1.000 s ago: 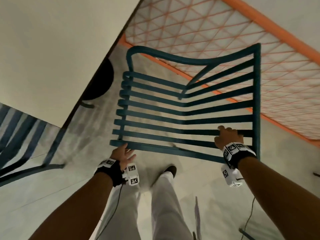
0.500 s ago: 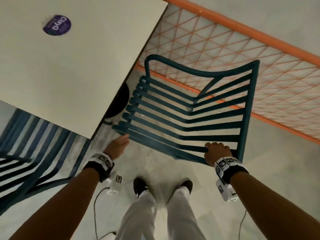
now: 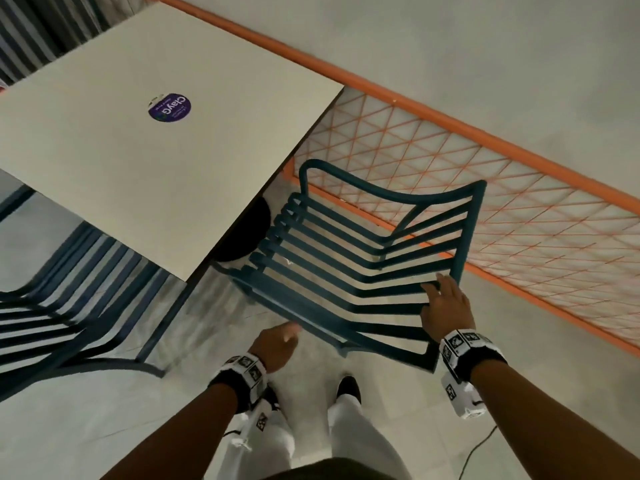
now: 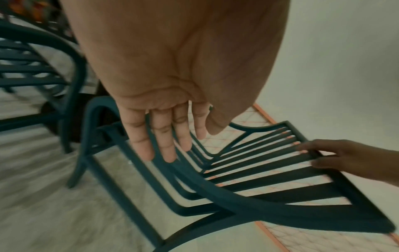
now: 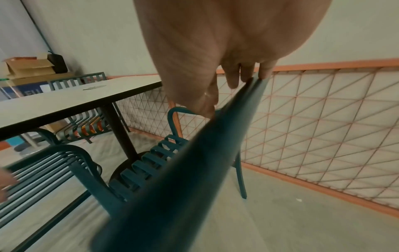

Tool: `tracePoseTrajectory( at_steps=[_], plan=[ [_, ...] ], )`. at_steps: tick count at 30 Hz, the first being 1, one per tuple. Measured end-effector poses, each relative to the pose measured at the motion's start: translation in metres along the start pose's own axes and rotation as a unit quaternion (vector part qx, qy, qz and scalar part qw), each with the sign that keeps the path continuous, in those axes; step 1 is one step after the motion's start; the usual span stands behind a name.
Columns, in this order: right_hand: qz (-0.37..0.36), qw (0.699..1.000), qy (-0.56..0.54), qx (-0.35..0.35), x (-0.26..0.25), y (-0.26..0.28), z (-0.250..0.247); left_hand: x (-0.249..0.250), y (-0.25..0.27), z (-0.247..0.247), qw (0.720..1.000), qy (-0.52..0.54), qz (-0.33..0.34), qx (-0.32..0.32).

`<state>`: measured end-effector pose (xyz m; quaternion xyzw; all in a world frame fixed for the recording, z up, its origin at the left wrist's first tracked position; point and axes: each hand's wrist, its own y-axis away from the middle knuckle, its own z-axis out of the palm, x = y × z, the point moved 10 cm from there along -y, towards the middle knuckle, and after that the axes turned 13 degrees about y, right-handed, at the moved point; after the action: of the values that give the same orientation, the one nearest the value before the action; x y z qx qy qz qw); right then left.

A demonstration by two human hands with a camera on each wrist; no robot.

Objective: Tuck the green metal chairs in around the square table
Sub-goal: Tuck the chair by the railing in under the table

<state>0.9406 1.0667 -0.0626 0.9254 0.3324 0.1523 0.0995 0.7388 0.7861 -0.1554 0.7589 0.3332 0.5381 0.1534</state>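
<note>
A green slatted metal chair stands at the right side of the cream square table, its seat front at the table's edge. My right hand lies with straight fingers on the backrest slats near the top right corner; in the right wrist view its fingertips touch the blurred rail. Open and flat, my left hand hovers just off the backrest's left end, fingers above the chair. A second green chair sits at the table's near side.
An orange mesh fence runs close behind the chair along the wall. The table's black round base sits under its corner. My legs and shoes stand just behind the chair. A cable trails on the floor. Boxes lie beyond the table.
The chair has slid toward the table. My left hand has come off the backrest. My right hand has loosened from a grip to straight fingers. More tabletop is in view.
</note>
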Motion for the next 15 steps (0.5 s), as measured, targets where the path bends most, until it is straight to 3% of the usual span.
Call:
tracePoseTrajectory(
  at_steps=[4, 8, 13, 15],
  plan=[
    [0.001, 0.998, -0.051, 0.025, 0.006, 0.001, 0.009, 0.097, -0.004, 0.054, 0.996, 0.002, 0.084, -0.032],
    [-0.007, 0.996, -0.078, 0.036, 0.004, -0.002, 0.019, 0.165, -0.021, 0.102, 0.994, 0.022, 0.099, -0.047],
    [0.001, 0.991, -0.110, 0.082, 0.032, -0.005, 0.012, 0.193, -0.031, 0.171, 0.993, -0.007, 0.084, -0.079],
    [0.050, 0.981, -0.185, 0.036, 0.045, -0.006, 0.024, 0.191, -0.028, 0.192, 0.995, 0.013, 0.066, -0.076]
  ],
)
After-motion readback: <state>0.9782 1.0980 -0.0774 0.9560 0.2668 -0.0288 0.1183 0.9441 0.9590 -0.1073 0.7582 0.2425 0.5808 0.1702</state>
